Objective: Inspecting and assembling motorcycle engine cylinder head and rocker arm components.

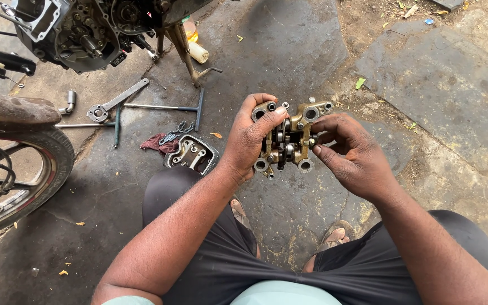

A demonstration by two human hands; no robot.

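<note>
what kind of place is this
Most likely an outdoor or roadside motorcycle repair spot. A stripped engine hangs over stained concrete, a wheel stands at the left, and wrenches lie on the ground. Both hands hold an oily engine part.

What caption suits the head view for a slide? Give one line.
Both hands, left hand and right hand, hold a bronze-coloured rocker-arm assembly above oily ground, tools nearby.

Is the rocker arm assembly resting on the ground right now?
No, the rocker arm assembly is held up off the ground between the left hand and the right hand.
</note>
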